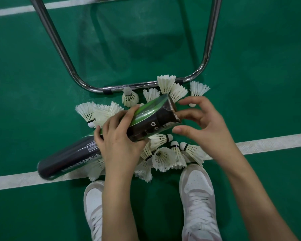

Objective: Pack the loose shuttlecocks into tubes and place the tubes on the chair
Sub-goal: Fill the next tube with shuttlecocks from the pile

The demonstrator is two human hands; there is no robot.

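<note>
My left hand [118,136] grips a long black and green shuttlecock tube [151,119] around its middle, holding it tilted with its open mouth up and to the right. My right hand [202,122] is at that mouth with loosely curved fingers, fingertips touching the rim and holding nothing. Several loose white feather shuttlecocks [163,157] lie scattered on the green floor under and around the tube, some near the chair's base [146,85]. The tube's inside is hidden.
The chair's chrome tube frame [59,47] rises from the floor ahead of me; its seat is out of view. A white court line [268,143] crosses the floor. My two white sneakers [196,193] stand just behind the pile.
</note>
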